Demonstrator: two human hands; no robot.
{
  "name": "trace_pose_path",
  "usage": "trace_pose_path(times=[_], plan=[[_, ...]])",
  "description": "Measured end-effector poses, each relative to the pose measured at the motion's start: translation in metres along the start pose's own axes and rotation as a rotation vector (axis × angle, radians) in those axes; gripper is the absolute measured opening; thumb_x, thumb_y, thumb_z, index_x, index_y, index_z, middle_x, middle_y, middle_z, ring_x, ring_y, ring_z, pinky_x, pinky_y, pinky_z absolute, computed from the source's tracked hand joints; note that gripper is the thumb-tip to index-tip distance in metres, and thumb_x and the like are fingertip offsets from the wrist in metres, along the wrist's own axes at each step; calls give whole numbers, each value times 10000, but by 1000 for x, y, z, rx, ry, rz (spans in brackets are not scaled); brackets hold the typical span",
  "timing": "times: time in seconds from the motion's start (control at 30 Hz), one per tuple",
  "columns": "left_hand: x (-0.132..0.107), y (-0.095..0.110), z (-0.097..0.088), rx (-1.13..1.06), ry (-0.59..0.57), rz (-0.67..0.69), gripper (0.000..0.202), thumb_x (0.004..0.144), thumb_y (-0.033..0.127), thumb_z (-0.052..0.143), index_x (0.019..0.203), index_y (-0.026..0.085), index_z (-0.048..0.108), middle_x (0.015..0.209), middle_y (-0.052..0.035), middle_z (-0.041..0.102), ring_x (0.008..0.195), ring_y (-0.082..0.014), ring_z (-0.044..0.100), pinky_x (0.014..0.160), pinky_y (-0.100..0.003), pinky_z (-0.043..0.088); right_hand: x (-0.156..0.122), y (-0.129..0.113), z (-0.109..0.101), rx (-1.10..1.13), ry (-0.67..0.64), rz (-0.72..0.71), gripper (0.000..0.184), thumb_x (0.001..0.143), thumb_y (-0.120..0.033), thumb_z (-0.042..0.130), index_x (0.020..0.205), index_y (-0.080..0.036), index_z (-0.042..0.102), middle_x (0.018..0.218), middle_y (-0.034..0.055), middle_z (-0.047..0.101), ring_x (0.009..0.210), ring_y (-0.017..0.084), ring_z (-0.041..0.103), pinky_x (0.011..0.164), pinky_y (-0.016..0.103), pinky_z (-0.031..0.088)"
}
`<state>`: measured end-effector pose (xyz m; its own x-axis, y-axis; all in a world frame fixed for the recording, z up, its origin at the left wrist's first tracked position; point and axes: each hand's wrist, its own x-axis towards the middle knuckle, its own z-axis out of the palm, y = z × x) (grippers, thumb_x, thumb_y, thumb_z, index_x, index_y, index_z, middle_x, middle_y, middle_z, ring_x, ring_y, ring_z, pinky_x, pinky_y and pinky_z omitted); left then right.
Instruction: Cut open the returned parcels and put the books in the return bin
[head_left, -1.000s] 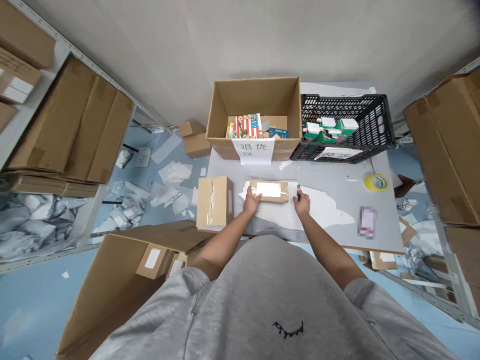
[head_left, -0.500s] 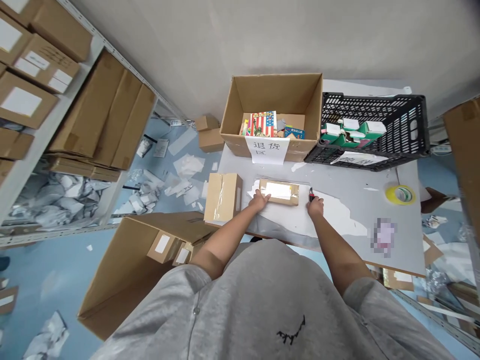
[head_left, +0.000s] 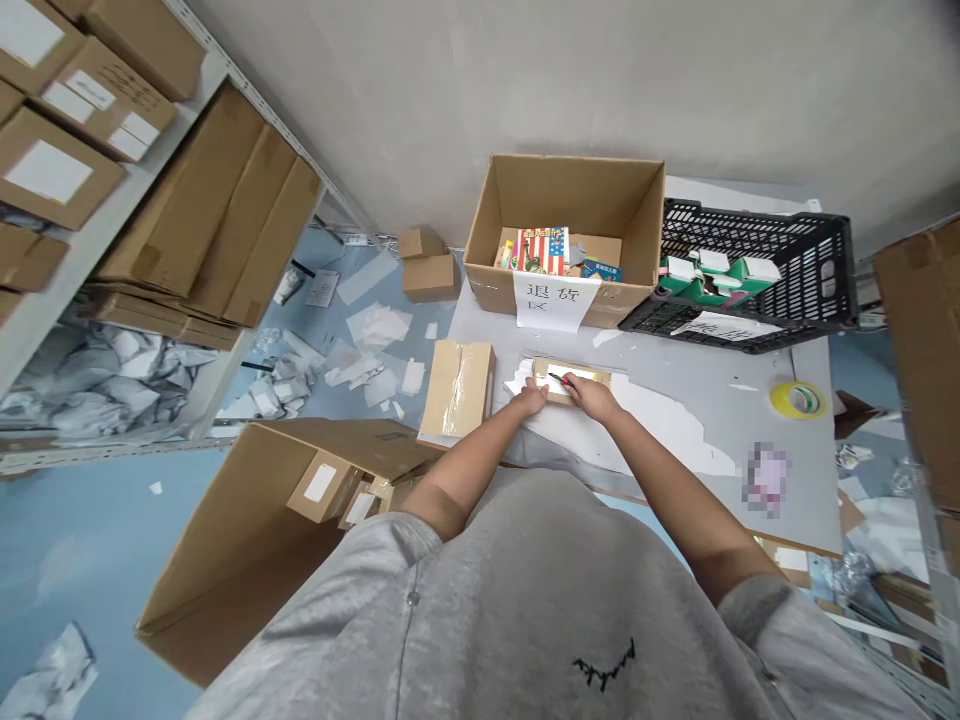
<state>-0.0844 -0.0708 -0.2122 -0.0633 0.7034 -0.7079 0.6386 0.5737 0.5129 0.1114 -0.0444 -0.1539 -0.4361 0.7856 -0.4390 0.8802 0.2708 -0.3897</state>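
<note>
A small cardboard box [head_left: 546, 367] with a white label lies on white paper [head_left: 660, 420] on the table. At its near left corner, my left hand [head_left: 533, 397] grips it, thumb toward the top. My right hand [head_left: 592, 394] is closed round a red and black utility knife [head_left: 559, 379], whose tip points left over the top of the box. Whether the blade touches the box I cannot tell. My right hand covers part of the box's near side. A larger taped carton [head_left: 455, 390] stands to the left of my left hand.
Behind are an open carton [head_left: 484, 285] with books and a black crate [head_left: 814, 310] with green-white packages. A yellow tape roll [head_left: 797, 399] lies to the right. A big open box [head_left: 225, 560] stands at lower left, beside the shelf [head_left: 202, 110].
My right hand has moved left with the utility knife, from beside the small box to over its top. My left hand stays at the box's left end. The view has shifted slightly.
</note>
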Motion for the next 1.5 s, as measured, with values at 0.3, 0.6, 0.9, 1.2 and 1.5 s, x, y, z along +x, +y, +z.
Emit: trace_pose_path(times=[0.3,0.6,0.9,1.2,1.5], plan=[[-3,0,0,19,-34,-17,625,1024,618,385,1451,162,368,1497,-257,556,1348,-373,588,1085,-470,426,31,-31,-7,-270,-136,-14,385,1107,-439,353,1282,-252,639,1188,118,751,1028,259,684,814,308,438],[-2,0,3,35,-9,-34,604,1023,617,374,1439,180,382,1498,-245,557,1357,-365,582,1101,-479,408,32,-50,-4,-319,-146,79,351,1083,-349,391,1323,-259,630,1173,142,744,1023,270,704,835,339,462],[-2,4,4,78,4,-58,608,1027,613,338,1446,176,390,1474,-257,573,1344,-383,587,1090,-509,414,10,-32,-8,-240,-116,226,377,1052,-265,411,1334,-261,660,1180,165,743,1068,287,708,898,382,487],[-7,7,0,79,6,-77,623,1014,629,360,1448,184,398,1477,-252,577,1341,-388,589,1090,-517,414,-33,14,-11,-256,-63,376,392,1008,-183,425,1291,-206,695,1193,210,725,1063,320,718,875,417,510],[-13,9,0,96,33,-68,603,1021,620,350,1438,188,402,1450,-250,606,1328,-381,609,1080,-516,426,-64,39,-14,-217,-10,487,341,1002,-195,459,1216,-171,724,1129,232,735,1039,327,728,852,422,521]])
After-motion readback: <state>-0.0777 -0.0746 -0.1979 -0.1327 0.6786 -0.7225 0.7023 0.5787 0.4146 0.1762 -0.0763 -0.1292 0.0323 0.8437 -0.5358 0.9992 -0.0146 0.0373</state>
